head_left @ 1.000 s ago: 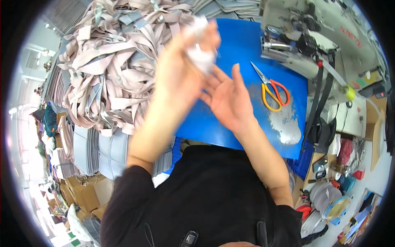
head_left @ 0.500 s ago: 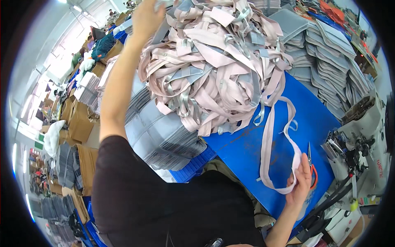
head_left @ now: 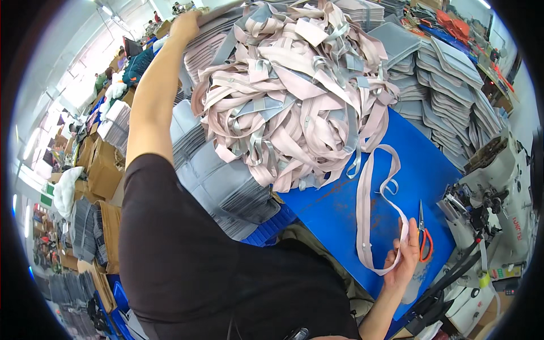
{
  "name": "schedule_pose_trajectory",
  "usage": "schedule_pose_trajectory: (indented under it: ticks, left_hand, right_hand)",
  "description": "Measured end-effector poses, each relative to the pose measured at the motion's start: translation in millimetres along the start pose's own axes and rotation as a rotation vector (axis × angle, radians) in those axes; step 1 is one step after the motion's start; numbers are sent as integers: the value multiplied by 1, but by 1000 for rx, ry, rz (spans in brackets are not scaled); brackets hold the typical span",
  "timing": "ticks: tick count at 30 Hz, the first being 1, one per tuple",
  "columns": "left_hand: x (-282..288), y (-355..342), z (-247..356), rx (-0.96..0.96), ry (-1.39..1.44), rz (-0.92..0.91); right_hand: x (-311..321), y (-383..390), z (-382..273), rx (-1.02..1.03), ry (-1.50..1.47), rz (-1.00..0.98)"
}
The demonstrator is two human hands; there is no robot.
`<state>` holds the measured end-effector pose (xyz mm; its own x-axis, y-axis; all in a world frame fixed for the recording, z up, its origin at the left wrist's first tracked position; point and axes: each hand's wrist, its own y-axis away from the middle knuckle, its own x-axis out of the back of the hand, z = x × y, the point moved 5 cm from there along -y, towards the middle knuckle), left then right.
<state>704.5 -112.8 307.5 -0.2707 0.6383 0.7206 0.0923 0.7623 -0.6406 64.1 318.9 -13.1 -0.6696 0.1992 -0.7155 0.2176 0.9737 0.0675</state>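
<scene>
My right hand (head_left: 401, 262) holds a loop of pale pink zipper tape (head_left: 364, 218) between thumb and fingers, above the blue tabletop (head_left: 317, 204). Beside its fingertips lie orange-handled scissors (head_left: 424, 241), blades pointing away. The tape runs from the hand back toward a big tangled heap of pink zipper strips (head_left: 306, 107) with grey tabs and ribbons. My left arm stretches far forward past the heap's left side. Up there my left hand (head_left: 186, 25) is closed at the edge of a grey fabric panel (head_left: 218, 21), on a stack of pink-edged pieces; its fingertips are partly hidden.
Stacked grey panels (head_left: 226, 181) stand left of the table over a blue crate (head_left: 271, 226). More grey panels (head_left: 447, 79) lean at the far right. A white sewing machine (head_left: 504, 192) stands at the right edge. Cardboard boxes (head_left: 105, 170) fill the left background.
My left hand has moved left and closed at the grey panel's edge, exposing more of the stack beneath. My right hand, still holding the zipper tape, has shifted slightly left, away from the scissors.
</scene>
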Motion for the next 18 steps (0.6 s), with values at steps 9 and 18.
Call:
schedule_pose_trajectory:
  ticks: [9, 18]
  left_hand:
    - [220, 188, 228, -888, 539, 483]
    - [198, 328, 378, -1760, 778, -60]
  right_hand:
    - [16, -29, -1, -44, 316, 106]
    - [-3, -47, -21, -156, 476, -194]
